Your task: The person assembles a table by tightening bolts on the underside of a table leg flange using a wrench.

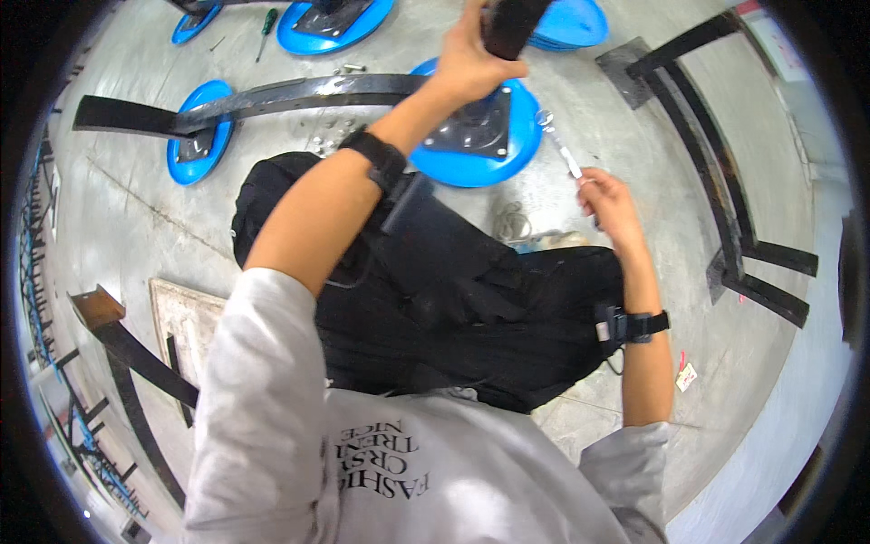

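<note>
Fingers [589, 184] of the right hand [613, 208] are closed in a pinch around a slim silver wrench [564, 152], which slants up and to the left from them. Its ring end lies ahead of those fingertips, right by the rim of a blue disc [458, 174] (whether it touches the rim, I cannot tell).

Farther up and to the left, the left hand [473, 62] is curled around a thick black bar [515, 29], its fingers spread only as wide as the bar and its thumb along the near side. Below that thumb sits a black plate [494, 136] with fixings at its corners, on the blue disc.

Left of the left hand's fingers, a long curved black beam [299, 91] reaches out to a second blue disc [217, 161], passing behind the forearm. Loose metal hardware [333, 143] lies on the floor between that disc and the left wrist. Beyond, up and to the left of the same fingers, are another blue disc [304, 42] and a green-handled screwdriver [269, 22]; just right of them is a blue stack [580, 27]. Well right of the right fingers stands a black metal frame [696, 150].
</note>
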`<state>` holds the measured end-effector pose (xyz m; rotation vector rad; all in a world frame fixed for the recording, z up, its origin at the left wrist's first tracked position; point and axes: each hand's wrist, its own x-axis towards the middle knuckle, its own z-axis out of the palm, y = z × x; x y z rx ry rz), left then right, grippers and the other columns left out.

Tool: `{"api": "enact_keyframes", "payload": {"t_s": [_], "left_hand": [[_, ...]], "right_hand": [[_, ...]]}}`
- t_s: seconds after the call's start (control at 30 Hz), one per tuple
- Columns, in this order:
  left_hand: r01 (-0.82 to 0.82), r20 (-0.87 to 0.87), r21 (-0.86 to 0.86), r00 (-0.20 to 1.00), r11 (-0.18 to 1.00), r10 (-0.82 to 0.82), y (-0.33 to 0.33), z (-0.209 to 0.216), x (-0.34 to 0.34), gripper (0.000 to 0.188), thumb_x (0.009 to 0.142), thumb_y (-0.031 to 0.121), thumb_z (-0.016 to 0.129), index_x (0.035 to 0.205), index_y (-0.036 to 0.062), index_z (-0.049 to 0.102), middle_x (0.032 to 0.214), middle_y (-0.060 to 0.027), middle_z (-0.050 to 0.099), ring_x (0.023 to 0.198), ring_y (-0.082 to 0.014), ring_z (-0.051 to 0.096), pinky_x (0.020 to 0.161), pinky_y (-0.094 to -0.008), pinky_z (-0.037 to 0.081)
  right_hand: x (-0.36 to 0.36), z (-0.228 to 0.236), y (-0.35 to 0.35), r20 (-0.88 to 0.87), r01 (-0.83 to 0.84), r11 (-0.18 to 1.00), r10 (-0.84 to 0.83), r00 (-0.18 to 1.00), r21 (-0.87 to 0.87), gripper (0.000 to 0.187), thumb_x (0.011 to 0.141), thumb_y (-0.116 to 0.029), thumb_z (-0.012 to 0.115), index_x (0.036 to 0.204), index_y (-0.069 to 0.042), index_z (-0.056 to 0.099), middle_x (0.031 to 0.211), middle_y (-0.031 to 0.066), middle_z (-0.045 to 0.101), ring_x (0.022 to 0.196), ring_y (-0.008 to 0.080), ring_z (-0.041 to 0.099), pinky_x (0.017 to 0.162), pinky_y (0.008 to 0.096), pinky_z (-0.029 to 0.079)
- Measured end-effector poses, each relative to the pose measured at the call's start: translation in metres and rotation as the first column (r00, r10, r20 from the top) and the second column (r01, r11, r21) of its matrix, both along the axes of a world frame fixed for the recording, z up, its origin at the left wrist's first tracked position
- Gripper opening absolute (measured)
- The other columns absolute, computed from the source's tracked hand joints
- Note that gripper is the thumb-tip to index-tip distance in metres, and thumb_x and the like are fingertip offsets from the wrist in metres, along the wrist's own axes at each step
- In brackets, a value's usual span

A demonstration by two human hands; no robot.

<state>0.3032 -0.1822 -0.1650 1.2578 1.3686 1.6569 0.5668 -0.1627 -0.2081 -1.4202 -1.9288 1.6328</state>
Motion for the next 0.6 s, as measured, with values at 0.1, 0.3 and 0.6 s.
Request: {"api": "enact_keyframes", "payload": {"t_s": [0.1,0.3,0.6], "left_hand": [[-0.15,-0.249,0.255,0.944,0.955,0.214,0.02,-0.023,-0.002,0.079,0.054,0.019,0.079,0.119,-0.0028,0.04,0.113,-0.018,0.052,0.102,-0.0279,0.052,0.086,-0.0353,0.043],[0.051,-0.232,-0.347,0.963,0.937,-0.138,-0.006,-0.086,-0.038,0.049,0.076,0.019,0.065,0.117,-0.0019,0.046,0.108,-0.0123,0.057,0.097,-0.0241,0.056,0.089,-0.0334,0.041],[-0.088,-0.214,-0.491,0.976,0.867,-0.022,0.006,-0.14,0.031,0.047,0.075,0.024,0.064,0.112,-0.0007,0.05,0.102,-0.0122,0.058,0.091,-0.0223,0.056,0.082,-0.0322,0.042]], "right_hand": [[0.022,-0.005,-0.011,-0.02,-0.03,0.996,0.032,0.999,0.079,0.02,0.082,-0.01,0.048,0.098,-0.001,0.057,0.062,0.001,0.053,0.051,0.01,0.047,0.046,0.0209,0.038],[0.001,-0.134,-0.066,0.026,0.333,0.888,-0.359,0.933,0.318,0.031,0.088,-0.022,0.038,0.091,0.002,0.058,0.088,0.0243,0.059,0.086,0.0345,0.057,0.072,0.0481,0.044],[-0.043,-0.141,-0.067,0.022,0.394,0.786,-0.459,0.888,0.477,0.014,0.076,-0.007,0.049,0.081,0.001,0.059,0.068,0.0198,0.06,0.063,0.0336,0.061,0.057,0.0448,0.048]]}}
